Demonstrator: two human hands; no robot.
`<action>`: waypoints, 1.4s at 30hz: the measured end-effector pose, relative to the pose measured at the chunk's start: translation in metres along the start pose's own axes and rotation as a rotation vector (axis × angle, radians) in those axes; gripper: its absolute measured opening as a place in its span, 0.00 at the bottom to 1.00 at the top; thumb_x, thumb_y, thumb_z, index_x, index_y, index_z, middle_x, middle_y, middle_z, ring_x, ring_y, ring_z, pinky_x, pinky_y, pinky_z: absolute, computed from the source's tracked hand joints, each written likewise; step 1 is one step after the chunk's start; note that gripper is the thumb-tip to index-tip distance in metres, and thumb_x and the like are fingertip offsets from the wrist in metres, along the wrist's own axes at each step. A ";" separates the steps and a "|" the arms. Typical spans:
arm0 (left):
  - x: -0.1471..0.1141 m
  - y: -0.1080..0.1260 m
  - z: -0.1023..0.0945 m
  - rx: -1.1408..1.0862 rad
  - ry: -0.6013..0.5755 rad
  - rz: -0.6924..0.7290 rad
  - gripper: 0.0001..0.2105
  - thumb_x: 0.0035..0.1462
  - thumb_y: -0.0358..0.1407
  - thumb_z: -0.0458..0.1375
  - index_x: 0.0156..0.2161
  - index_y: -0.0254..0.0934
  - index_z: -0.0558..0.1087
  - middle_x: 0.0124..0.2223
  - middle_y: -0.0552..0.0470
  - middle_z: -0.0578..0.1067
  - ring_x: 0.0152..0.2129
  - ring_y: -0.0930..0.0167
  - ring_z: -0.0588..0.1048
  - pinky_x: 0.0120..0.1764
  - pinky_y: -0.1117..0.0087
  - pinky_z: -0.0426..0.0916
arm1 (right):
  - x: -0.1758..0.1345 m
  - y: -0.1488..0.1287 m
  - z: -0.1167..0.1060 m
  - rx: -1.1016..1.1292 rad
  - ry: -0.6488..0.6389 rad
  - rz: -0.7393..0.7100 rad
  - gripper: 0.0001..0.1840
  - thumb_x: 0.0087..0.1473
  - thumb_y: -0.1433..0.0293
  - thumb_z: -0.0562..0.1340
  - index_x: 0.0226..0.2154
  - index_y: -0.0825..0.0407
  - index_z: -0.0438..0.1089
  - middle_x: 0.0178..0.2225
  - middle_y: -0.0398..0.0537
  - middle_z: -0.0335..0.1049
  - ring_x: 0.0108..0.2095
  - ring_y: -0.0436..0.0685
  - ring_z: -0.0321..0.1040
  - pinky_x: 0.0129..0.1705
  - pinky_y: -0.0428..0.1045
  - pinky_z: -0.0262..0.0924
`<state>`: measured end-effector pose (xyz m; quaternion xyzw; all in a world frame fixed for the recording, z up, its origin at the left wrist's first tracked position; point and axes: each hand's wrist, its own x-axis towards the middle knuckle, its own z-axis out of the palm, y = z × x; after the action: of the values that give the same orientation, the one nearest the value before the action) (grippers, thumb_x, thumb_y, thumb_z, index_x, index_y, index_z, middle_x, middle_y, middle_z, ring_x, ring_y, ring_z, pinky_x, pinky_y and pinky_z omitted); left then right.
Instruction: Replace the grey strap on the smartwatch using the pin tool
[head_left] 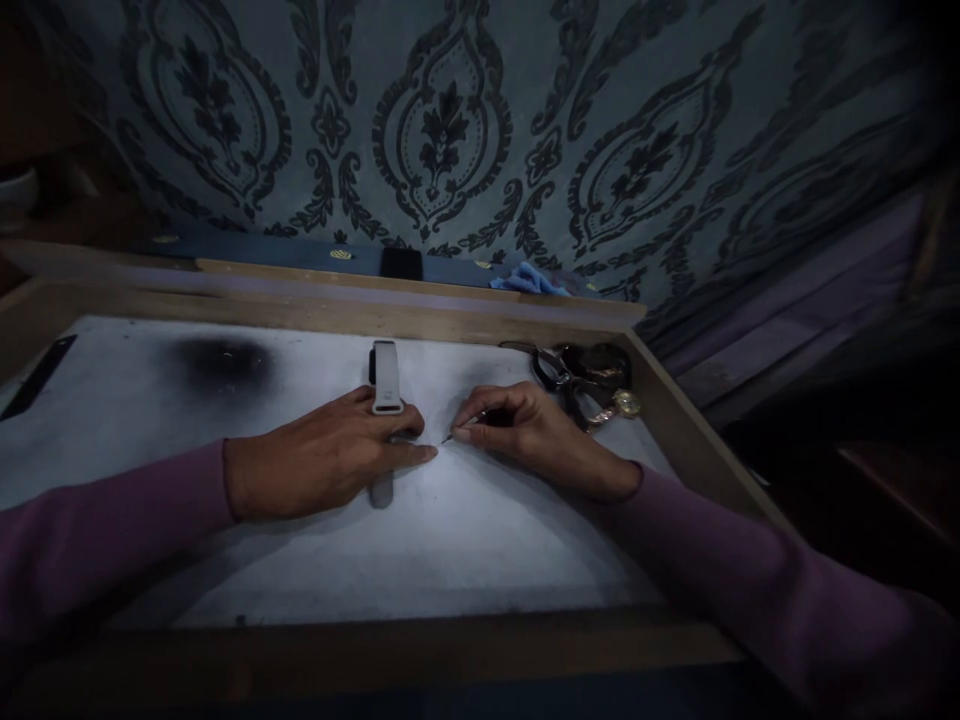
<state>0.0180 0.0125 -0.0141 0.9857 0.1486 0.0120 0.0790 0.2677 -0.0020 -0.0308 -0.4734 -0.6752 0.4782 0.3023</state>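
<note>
My left hand (330, 452) lies low over the white work surface, its fingers closed about a grey watch strap (387, 375). One end of the strap, with a loop, stands up above the knuckles; the other end shows beneath the hand. Any watch case is hidden by my fingers. From the right, my right hand (517, 430) pinches a thin pointed tool (448, 438) between thumb and fingers. Its tip is close to my left index fingertip. The picture is too dark to tell the tool's exact kind or whether a tiny part lies at its tip.
A raised wooden rim (420, 312) borders the work surface (465, 560). Several dark-strapped watches (592, 375) and a gold-coloured watch (627, 403) lie in the back right corner. A blue cloth (531, 279) rests behind the rim. A flat black strip (37, 378) lies at far left.
</note>
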 end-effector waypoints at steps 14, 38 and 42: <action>-0.001 -0.001 0.001 -0.027 0.029 0.011 0.26 0.56 0.18 0.44 0.57 0.41 0.62 0.55 0.46 0.69 0.43 0.67 0.71 0.48 0.64 0.61 | -0.001 0.003 -0.008 -0.279 -0.067 -0.209 0.08 0.54 0.66 0.66 0.29 0.53 0.77 0.29 0.47 0.73 0.30 0.52 0.69 0.31 0.47 0.61; -0.001 -0.004 0.002 -0.083 -0.004 -0.011 0.27 0.57 0.19 0.44 0.57 0.44 0.63 0.57 0.48 0.67 0.47 0.67 0.68 0.51 0.64 0.58 | 0.005 0.004 -0.010 -0.222 -0.142 -0.222 0.09 0.56 0.65 0.66 0.29 0.53 0.78 0.27 0.44 0.69 0.27 0.49 0.65 0.29 0.46 0.58; -0.001 -0.005 0.002 -0.088 0.021 0.002 0.26 0.58 0.19 0.44 0.57 0.43 0.64 0.57 0.47 0.67 0.48 0.66 0.69 0.53 0.63 0.58 | 0.005 0.005 -0.010 -0.228 -0.146 -0.220 0.10 0.56 0.64 0.66 0.29 0.54 0.78 0.28 0.45 0.69 0.28 0.50 0.67 0.30 0.46 0.59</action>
<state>0.0159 0.0165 -0.0173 0.9812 0.1479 0.0291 0.1209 0.2765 0.0063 -0.0322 -0.3919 -0.7929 0.3959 0.2470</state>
